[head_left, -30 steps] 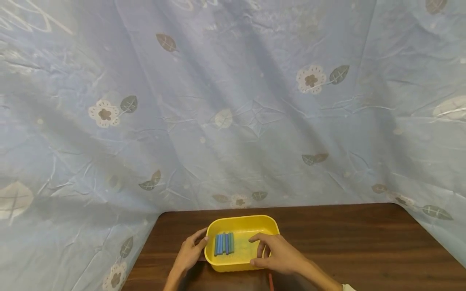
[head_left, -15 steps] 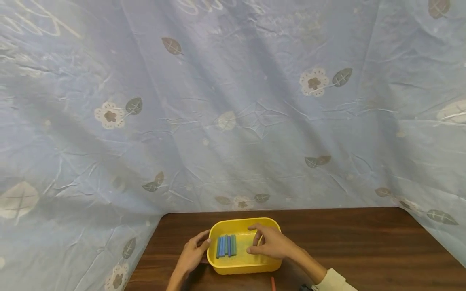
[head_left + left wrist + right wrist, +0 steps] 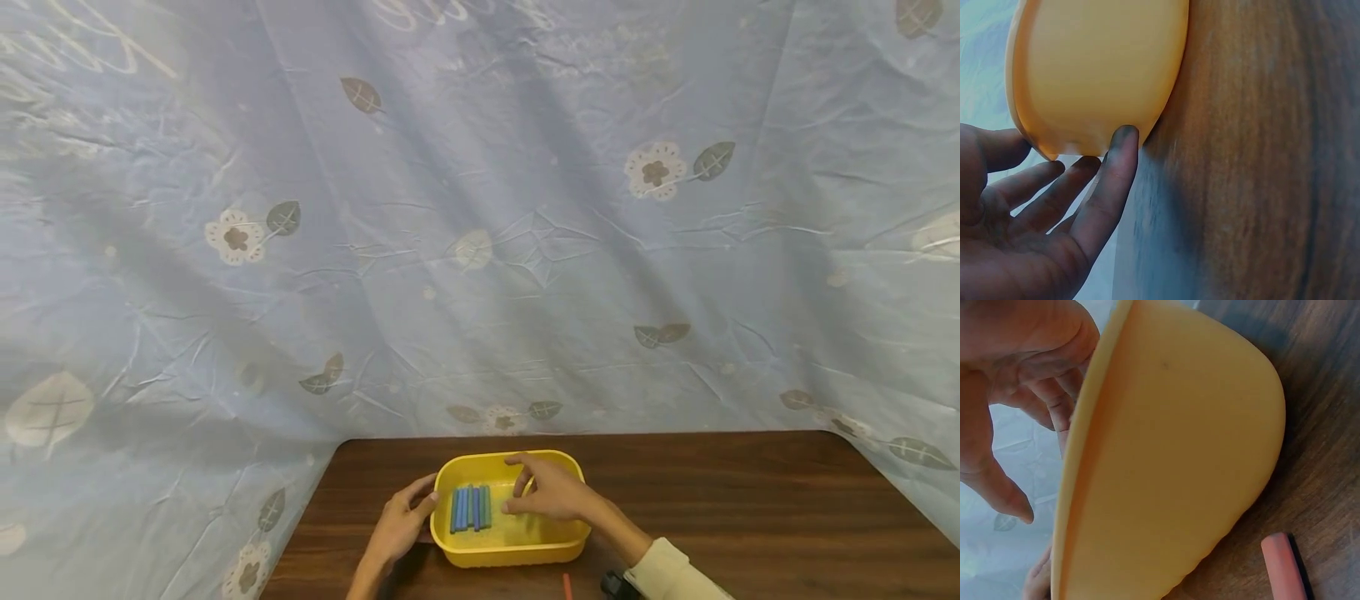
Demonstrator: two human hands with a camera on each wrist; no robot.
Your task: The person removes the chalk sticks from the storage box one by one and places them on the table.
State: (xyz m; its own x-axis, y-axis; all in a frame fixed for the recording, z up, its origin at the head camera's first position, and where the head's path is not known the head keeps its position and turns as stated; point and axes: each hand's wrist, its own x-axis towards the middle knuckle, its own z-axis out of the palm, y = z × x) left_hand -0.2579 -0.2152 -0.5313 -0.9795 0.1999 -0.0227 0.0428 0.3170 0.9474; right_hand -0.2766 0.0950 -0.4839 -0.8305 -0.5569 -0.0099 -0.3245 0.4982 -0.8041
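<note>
A yellow plastic tub [image 3: 510, 557] stands on the table in the head view. Side by side at its left end lies a row of several blue, purple and green chalk-like sticks [image 3: 470, 508]. My left hand [image 3: 400, 521] grips the tub's left end, thumb at the rim and fingers against the outer wall, as the left wrist view also shows. Over the right half of the tub is my right hand [image 3: 553, 490], thumb and forefinger apart with nothing between them. In the right wrist view the tub's outer wall [image 3: 1179, 437] hides part of that hand's fingers.
In front of the tub lies a red stick [image 3: 567, 586], also seen on the wood in the right wrist view. Near the right sleeve is a small black object [image 3: 617, 585]. A patterned light-blue cloth [image 3: 480, 250] hangs behind the brown wooden table [image 3: 750, 500].
My right hand has moved from the tub's front right rim inward and back, over its middle right. The left hand keeps its grip on the tub. The view has shifted slightly.
</note>
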